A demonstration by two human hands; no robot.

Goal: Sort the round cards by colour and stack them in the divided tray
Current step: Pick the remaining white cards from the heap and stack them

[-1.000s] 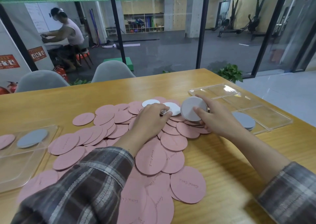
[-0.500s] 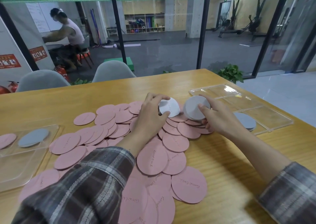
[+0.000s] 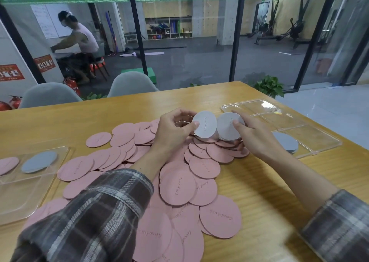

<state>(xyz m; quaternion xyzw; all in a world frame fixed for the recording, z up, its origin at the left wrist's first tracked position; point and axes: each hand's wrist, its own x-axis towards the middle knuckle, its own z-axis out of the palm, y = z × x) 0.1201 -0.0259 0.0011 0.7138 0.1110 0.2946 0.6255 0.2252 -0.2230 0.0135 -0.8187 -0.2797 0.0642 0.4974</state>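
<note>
Many pink round cards [image 3: 177, 187] lie spread over the wooden table. My left hand [image 3: 171, 133] pinches a white round card [image 3: 205, 124] upright above the pile's far end. Right beside it, my right hand [image 3: 257, 137] holds a small stack of white cards [image 3: 227, 126], tilted on edge. The two white pieces nearly touch. A clear divided tray [image 3: 311, 139] lies to the right, with a grey card stack [image 3: 286, 141] in its near compartment, partly hidden by my right hand.
A second clear tray [image 3: 18, 191] at the left holds a grey card [image 3: 39, 161] and a pink card [image 3: 8, 164]. Two grey chairs [image 3: 131, 83] stand behind the table's far edge. Beyond the glass wall sits a person [image 3: 77, 41].
My left hand picked a white card off the pile and lifted it to the right, up against the white stack in my right hand, which rose slightly.
</note>
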